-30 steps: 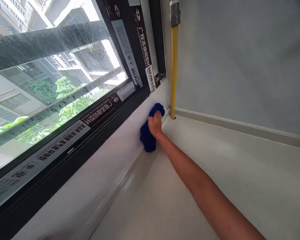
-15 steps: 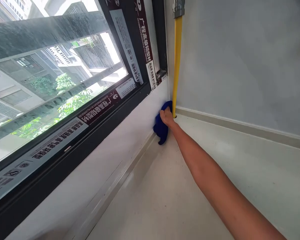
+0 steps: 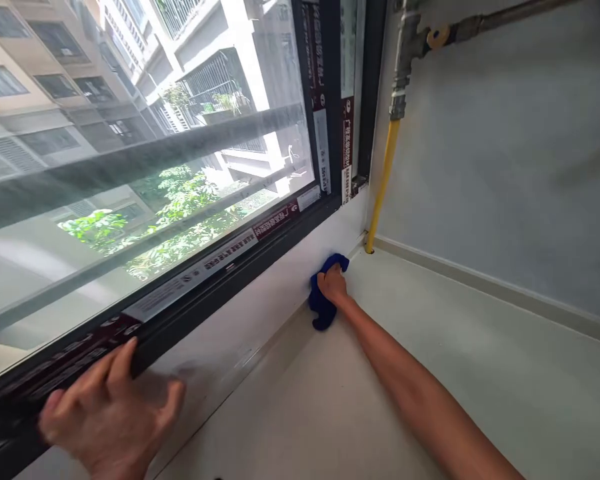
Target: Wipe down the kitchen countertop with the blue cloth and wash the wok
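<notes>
My right hand (image 3: 333, 285) is closed on a blue cloth (image 3: 322, 307) and presses it against the white wall strip under the window, just above the countertop (image 3: 380, 400). The hand is a little short of the corner where a yellow pipe (image 3: 380, 193) rises. My left hand (image 3: 107, 413) is at the lower left, fingers spread and resting on the dark window frame (image 3: 220, 280), holding nothing.
A large window (image 3: 130, 167) with label stickers along its frame fills the left side. A grey wall (image 3: 505, 147) closes the right, with a metal pipe fitting (image 3: 405, 53) near the top. A low ledge runs along the wall base.
The view has lifted and pulled back. My right hand and the cloth have moved back a little from the yellow pipe. My left hand has come into view on the window frame.
</notes>
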The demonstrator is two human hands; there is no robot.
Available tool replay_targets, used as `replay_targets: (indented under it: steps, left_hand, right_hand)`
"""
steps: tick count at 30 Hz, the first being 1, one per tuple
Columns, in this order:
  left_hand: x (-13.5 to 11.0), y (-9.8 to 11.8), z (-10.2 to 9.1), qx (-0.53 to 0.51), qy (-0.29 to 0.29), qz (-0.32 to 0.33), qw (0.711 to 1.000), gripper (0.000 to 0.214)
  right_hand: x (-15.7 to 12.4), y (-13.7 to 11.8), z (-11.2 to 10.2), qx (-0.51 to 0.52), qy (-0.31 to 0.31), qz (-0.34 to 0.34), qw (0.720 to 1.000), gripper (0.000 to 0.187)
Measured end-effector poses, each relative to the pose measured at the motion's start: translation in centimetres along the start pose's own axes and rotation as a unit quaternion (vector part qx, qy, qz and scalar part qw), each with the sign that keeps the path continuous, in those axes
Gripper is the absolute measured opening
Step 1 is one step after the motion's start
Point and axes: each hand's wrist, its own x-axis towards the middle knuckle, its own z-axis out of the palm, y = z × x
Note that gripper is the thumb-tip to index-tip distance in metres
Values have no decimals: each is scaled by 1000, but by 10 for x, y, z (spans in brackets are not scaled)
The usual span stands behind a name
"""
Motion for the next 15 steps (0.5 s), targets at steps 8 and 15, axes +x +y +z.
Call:
replay_targets:
  steps: [8, 15]
  left_hand:
    - [2, 18, -62, 9, -121, 48, 991, 76]
    - [-106, 63, -144, -97, -196, 72, 973, 48]
  right_hand:
    - [-119, -70, 17, -44, -59, -55, 996, 55]
    - [-210, -98, 33, -86, -129, -126, 980, 47]
